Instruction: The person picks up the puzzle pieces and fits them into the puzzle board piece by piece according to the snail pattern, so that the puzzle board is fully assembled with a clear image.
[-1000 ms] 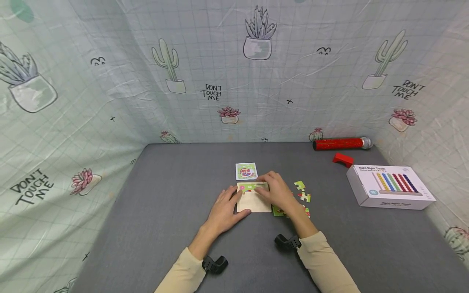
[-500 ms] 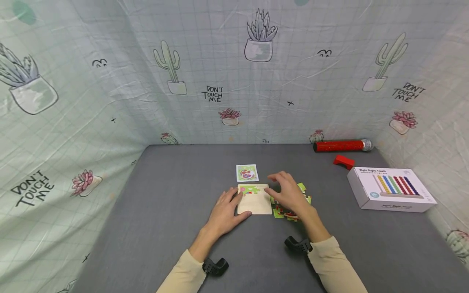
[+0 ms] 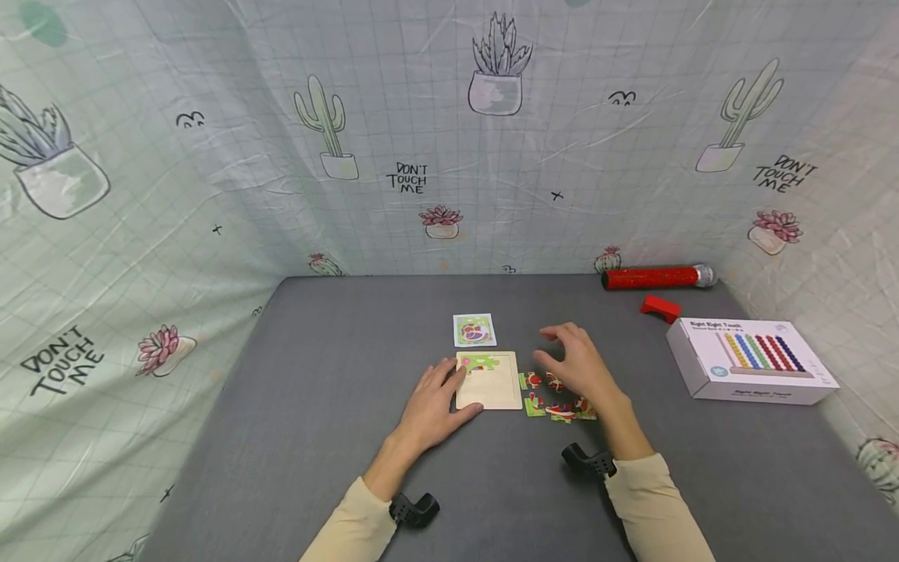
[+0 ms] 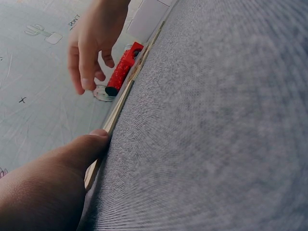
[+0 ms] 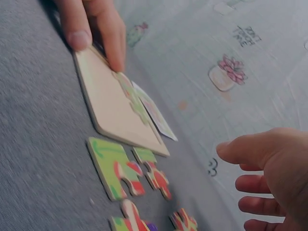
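The wooden puzzle board (image 3: 489, 390) lies flat, with joined green pieces (image 3: 481, 363) along its upper left. My left hand (image 3: 431, 406) rests at the board's left side, thumb by the near edge and fingertips near the joined pieces; the left wrist view shows the thumb (image 4: 82, 151) against the board's edge. My right hand (image 3: 579, 367) hovers over the loose pieces, fingers apart and holding nothing. Loose pieces (image 3: 535, 406) lie right of the board, some hidden under that hand. The right wrist view shows a green and red piece (image 5: 108, 163) beside the board (image 5: 108, 101).
A small picture card (image 3: 474, 330) lies just beyond the board. At the right are a white box (image 3: 751, 359) with coloured beads printed on it, a red block (image 3: 660, 307) and a red microphone-like tube (image 3: 649, 278). A patterned cloth hangs behind and beside the table.
My right hand has moved right, off the board and over the loose pieces, uncovering the board's right side and some near pieces while covering farther ones. My left hand has stayed in place.
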### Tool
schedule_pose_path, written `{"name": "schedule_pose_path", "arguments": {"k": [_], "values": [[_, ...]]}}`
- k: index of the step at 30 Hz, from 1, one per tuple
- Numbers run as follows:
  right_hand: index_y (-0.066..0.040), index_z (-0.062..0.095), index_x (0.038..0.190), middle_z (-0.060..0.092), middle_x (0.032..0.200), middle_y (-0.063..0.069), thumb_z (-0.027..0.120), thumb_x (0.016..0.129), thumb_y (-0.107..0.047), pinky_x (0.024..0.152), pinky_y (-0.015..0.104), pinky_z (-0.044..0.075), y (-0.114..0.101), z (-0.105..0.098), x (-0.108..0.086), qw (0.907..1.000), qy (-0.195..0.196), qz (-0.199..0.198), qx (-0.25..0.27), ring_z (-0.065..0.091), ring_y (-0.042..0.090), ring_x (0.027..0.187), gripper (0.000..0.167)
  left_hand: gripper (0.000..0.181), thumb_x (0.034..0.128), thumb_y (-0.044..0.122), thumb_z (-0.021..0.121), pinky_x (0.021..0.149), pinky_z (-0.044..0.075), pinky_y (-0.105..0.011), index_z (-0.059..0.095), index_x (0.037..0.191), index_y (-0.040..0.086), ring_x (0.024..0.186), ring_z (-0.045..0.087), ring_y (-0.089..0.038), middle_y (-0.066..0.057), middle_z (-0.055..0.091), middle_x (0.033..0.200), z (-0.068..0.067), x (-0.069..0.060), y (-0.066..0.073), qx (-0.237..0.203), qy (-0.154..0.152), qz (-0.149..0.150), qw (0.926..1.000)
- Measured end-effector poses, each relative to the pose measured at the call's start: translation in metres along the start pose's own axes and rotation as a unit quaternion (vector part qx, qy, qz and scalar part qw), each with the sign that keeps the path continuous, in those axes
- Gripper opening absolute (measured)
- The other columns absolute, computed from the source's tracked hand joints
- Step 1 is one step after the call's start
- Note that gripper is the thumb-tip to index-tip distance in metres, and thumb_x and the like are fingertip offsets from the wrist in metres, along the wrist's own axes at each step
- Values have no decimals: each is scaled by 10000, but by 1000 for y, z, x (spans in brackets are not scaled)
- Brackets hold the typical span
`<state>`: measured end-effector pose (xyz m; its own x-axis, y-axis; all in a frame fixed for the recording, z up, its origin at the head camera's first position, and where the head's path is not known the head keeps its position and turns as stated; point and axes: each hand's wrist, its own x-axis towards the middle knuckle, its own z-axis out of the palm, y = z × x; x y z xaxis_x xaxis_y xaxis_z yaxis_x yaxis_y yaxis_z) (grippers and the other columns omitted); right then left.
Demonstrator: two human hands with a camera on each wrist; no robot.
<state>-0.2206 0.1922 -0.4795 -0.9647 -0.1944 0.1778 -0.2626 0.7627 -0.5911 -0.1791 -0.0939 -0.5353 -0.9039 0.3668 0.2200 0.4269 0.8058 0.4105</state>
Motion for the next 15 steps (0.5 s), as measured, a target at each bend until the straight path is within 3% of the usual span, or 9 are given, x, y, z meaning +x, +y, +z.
{"name": "schedule_pose_path", "arguments": {"k": [15], "values": [[-17,564,1370,530,1326,217,693,934,-272,993,590,474,35,-16,0,9980,-337,523,-142,530,392,1164,521,739,914,525,663,1246,283,-505,512,1465,58,1463,395,-351,-168,462,1524,1,1,-1,-55,57,94,9999]]}}
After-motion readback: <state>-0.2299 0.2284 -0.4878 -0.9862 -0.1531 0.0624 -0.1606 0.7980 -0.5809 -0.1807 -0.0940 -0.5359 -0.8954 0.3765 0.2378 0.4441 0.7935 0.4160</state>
